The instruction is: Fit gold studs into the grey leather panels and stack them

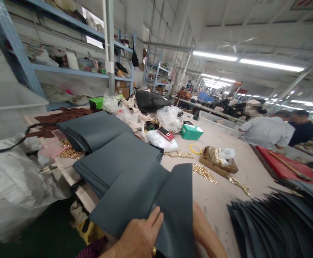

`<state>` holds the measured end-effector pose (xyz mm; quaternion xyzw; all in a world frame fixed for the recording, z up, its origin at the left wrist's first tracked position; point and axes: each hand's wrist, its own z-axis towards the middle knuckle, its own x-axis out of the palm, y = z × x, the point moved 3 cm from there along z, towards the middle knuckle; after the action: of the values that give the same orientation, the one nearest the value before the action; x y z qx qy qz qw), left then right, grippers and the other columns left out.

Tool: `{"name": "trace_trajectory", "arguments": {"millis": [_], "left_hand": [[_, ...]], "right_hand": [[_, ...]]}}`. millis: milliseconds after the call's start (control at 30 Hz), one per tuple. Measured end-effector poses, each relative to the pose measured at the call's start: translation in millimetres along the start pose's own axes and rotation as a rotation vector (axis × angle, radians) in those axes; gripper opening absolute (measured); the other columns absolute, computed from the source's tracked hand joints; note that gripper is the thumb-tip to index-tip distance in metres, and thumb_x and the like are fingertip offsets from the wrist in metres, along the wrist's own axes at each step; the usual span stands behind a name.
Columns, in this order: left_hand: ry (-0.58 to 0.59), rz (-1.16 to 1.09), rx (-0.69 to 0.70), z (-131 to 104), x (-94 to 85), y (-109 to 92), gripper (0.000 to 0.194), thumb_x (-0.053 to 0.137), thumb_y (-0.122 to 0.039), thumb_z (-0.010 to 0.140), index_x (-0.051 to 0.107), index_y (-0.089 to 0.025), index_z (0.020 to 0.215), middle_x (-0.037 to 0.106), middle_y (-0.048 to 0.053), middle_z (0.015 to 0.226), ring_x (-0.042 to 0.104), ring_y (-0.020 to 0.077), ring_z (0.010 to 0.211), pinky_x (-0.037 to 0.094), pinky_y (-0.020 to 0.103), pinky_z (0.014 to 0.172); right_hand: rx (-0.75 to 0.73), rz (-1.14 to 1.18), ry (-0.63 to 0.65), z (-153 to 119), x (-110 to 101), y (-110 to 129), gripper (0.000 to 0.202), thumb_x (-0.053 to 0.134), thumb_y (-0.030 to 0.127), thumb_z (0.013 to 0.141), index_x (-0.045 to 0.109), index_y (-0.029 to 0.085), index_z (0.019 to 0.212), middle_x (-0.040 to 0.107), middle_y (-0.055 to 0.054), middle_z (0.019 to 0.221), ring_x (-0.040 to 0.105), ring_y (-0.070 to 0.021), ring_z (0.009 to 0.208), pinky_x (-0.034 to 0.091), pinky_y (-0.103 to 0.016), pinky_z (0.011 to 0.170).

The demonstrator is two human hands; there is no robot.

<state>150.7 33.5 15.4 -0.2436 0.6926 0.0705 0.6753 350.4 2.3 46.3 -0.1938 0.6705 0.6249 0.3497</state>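
A dark blue-grey sheet (176, 200), leather-like and smooth, stands partly lifted at the front of the table, its right part curving up. On its lower left part lies my left hand (141, 231), fingers stretched out and resting against the surface, a ring on one finger. My right hand (199, 224) is behind the right edge of the same sheet; only the wrist side and forearm show, and the fingers are hidden. Beneath and to the left, more sheets of this material (118, 157) lie in overlapping stacks.
At right, a fanned pile of dark sheets (277, 222) lies near a red board (288, 165). Gold chains (204, 173), a cardboard box (218, 161), a yellow ring (195, 148), a green box (191, 132) and a red phone (166, 134) are on the table. Two people are at far right.
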Motion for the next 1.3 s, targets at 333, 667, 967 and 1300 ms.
{"name": "trace_trajectory", "arguments": {"millis": [333,667,967,1300], "left_hand": [[-0.042,0.176,0.066,3.4,13.3,7.1,0.049,0.048,-0.01,0.088,0.048,-0.009,0.137,0.049,0.018,0.143,0.073,0.0226,0.074,0.063,0.036,0.06],[-0.011,0.053,0.047,-12.8,-5.5,0.4,0.07,0.066,-0.04,0.084,0.041,-0.008,0.14,0.047,0.02,0.144,0.069,0.0242,0.081,0.06,0.036,0.061],[-0.208,0.091,0.121,-24.6,-7.4,0.6,0.05,0.048,-0.029,0.094,0.04,-0.007,0.138,0.05,0.015,0.142,0.065,0.0188,0.077,0.054,0.032,0.056],[-0.278,0.065,0.154,-24.6,-4.6,2.7,0.037,0.046,-0.02,0.093,0.046,-0.006,0.127,0.06,0.008,0.103,0.06,0.0185,0.071,0.05,0.031,0.053]], "right_hand": [[0.15,-0.816,-0.197,96.4,-73.9,-58.3,0.036,0.042,0.011,0.089,0.068,0.011,0.114,0.07,-0.015,0.112,0.064,-0.0257,0.107,0.045,-0.032,0.093],[0.252,-0.983,-0.072,132.2,-68.9,-68.3,0.026,0.046,0.008,0.085,0.071,0.006,0.094,0.07,-0.024,0.098,0.067,-0.0324,0.096,0.046,-0.035,0.077],[0.329,-0.407,-0.478,75.5,-96.9,-25.4,0.036,0.057,0.044,0.082,0.072,0.017,0.1,0.072,-0.01,0.082,0.069,-0.0277,0.081,0.052,-0.036,0.073],[0.104,-0.074,0.264,0.7,47.4,32.4,0.032,0.051,0.046,0.082,0.071,0.021,0.082,0.068,-0.002,0.072,0.059,-0.0157,0.062,0.046,-0.025,0.058]]}}
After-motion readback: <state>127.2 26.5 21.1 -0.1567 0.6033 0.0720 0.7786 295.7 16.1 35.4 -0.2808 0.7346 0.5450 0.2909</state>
